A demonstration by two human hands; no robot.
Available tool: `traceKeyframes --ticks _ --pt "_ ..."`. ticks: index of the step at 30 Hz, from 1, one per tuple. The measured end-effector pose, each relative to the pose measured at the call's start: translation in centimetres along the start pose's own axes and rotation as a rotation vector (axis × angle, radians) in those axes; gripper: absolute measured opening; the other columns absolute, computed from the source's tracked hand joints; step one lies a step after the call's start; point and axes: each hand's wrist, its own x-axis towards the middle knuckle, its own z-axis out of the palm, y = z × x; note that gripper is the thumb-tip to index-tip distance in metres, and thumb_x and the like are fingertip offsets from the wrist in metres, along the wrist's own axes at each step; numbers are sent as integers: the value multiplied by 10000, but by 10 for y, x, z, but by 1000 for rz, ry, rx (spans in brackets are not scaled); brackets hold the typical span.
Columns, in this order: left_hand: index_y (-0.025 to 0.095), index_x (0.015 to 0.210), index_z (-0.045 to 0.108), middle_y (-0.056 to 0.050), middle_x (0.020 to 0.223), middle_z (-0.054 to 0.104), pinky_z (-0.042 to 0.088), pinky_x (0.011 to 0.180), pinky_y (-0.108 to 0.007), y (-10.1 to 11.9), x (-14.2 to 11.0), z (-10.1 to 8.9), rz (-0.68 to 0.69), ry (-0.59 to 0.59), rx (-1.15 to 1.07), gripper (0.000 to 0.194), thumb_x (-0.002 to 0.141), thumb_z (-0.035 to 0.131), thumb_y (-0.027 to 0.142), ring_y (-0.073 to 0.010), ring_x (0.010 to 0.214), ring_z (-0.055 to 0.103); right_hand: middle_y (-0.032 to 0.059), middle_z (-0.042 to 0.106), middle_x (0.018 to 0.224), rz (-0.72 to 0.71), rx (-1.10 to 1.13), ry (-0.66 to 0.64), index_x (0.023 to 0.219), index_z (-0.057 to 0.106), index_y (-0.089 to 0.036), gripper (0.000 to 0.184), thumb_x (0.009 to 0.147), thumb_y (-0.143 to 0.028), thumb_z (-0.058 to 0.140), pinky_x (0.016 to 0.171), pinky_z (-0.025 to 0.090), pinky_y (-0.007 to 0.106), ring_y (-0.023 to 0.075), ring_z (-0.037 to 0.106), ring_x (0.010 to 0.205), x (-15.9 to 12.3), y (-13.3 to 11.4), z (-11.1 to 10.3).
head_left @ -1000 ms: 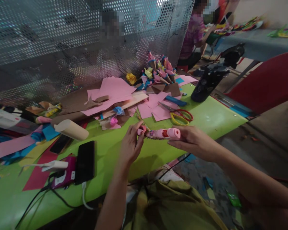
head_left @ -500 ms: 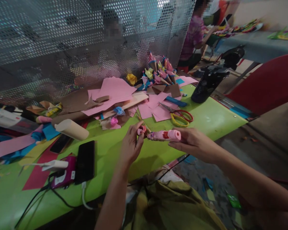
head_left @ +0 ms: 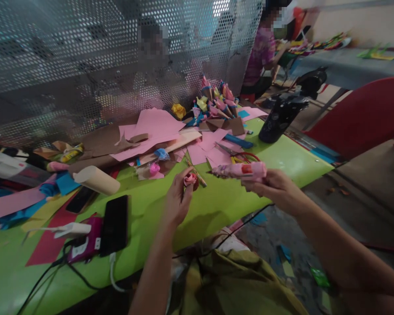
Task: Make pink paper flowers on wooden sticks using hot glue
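The right hand (head_left: 276,189), gripping the glue gun (head_left: 241,170), draws away from the paper rose (head_left: 190,179) pinched in the left hand (head_left: 177,199) above the worktop (head_left: 282,159).

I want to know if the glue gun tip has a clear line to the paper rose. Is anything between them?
Nothing visible. The glue gun in the right hand points its tip toward the small pink paper rose held by the left hand; only open air above the green table separates them.

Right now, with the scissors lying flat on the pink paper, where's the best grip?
Take the scissors by the red and yellow handle loops, from above on the near side. The loops face the table edge; the blades point away. The right hand partly hides them.
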Motion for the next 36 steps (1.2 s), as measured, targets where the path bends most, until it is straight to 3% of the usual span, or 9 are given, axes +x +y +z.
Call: traceKeyframes --ticks 5,10,17,21,24,28,30,32,36 --pt "257 1401 512 -99 1275 665 516 971 -392 -3 1 0 -56 10 -134 484 986 421 489 -230 1102 645 -23 474 543 134 138 306 743 589 -196 441 768 -633 647 473 353 275 127 435 500 11 32 -29" --pt "253 1427 475 -95 1333 632 474 1047 -418 -12 3 0 -45 -9 -156 512 980 414 495 -248 1211 597 -46 513 674 174 122 511 928 545 -211 433 757 -602 621 447 354 258 101 467 462 21 75 -57" --pt "253 1404 469 -88 1391 584 486 1016 -362 -15 2 2 -135 -46 -249 533 966 421 551 -244 1281 559 43 558 778 375 -333 628 729 547 -199 363 833 -545 508 640 409 311 182 543 722 24 109 -69" --pt "254 1358 514 -89 1338 615 504 978 -361 -17 0 2 -153 -39 -276 520 954 439 572 -241 1231 587 129 589 1005 444 -612 663 837 637 -177 347 866 -504 526 704 377 361 240 544 842 23 118 -68" --pt "236 1336 541 -88 1214 678 473 1032 -397 -19 -2 2 -158 -30 -323 517 956 433 571 -242 1184 609 134 594 1003 461 -741 722 889 667 -182 342 861 -514 585 663 360 359 243 537 790 19 125 -69" --pt "223 1330 553 -82 1175 697 452 1065 -411 -16 -2 2 -192 -32 -379 532 949 437 576 -245 1181 604 128 598 956 238 -755 914 879 669 -192 280 839 -469 676 632 366 356 211 511 693 14 116 -67" --pt "228 1351 539 -86 1232 680 478 1033 -410 -13 -1 2 -211 -47 -411 561 932 449 591 -251 1193 598 98 605 918 48 -716 914 883 682 -198 194 865 -391 669 651 408 352 177 509 636 13 98 -59" --pt "233 1375 521 -95 1301 651 511 982 -410 -10 0 2 -239 -63 -437 602 913 456 614 -264 1207 594 52 616 841 -173 -575 809 860 699 -214 143 874 -354 671 629 448 326 155 527 596 15 74 -42" --pt "219 1388 513 -114 1335 637 543 918 -410 -9 2 4 -309 -62 -417 651 896 439 640 -270 1167 621 43 673 867 -492 -319 384 886 727 -228 84 911 -261 655 635 508 277 161 636 729 26 22 4"
